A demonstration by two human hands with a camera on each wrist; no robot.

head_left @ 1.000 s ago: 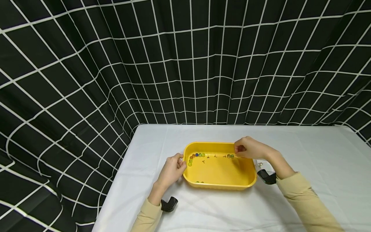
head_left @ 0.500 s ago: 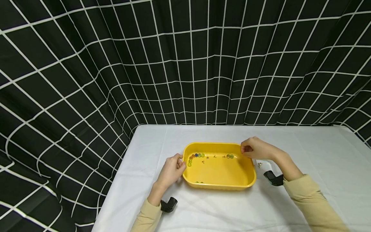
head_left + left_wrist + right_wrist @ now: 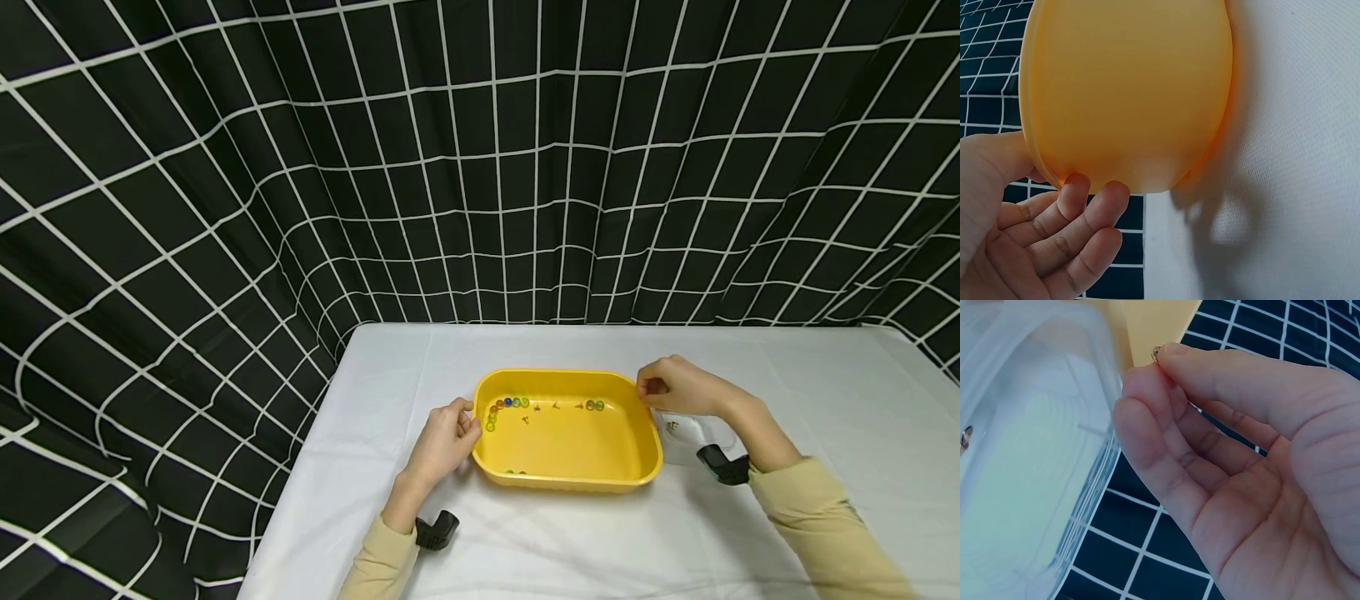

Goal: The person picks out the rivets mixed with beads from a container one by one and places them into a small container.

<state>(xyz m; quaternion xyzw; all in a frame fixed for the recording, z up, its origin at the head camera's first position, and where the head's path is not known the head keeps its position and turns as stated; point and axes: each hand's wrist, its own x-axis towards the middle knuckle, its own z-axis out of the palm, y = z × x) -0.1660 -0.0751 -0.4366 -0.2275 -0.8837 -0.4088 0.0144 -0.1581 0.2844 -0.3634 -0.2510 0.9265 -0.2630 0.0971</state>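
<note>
A yellow plastic basin (image 3: 562, 482) sits on the white-covered table. My left hand (image 3: 444, 439) grips its left rim; in the left wrist view the thumb reaches over the edge and curled fingers (image 3: 1105, 203) meet the outer wall. Above the basin's right end, my right hand (image 3: 686, 387) pinches a small shiny metal thumbtack (image 3: 1155, 354) between thumb and fingertips. Inside the basin, coloured glass marbles (image 3: 508, 402) line the back left, with a pair of marbles (image 3: 595, 406) at the back right. Several thumbtacks (image 3: 556, 406) lie among them on the basin floor.
A clear plastic box (image 3: 682, 454) stands against the basin's right side, partly under my right forearm, with some thumbtacks (image 3: 672, 426) in it. More marbles (image 3: 516, 472) show just behind the basin's front wall. A black gridded curtain (image 3: 525, 208) hangs behind the table.
My right hand has moved right, from over the basin's inside to its right rim, toward the clear box, still pinching the thumbtack. The left hand and basin stay nearly in place.
</note>
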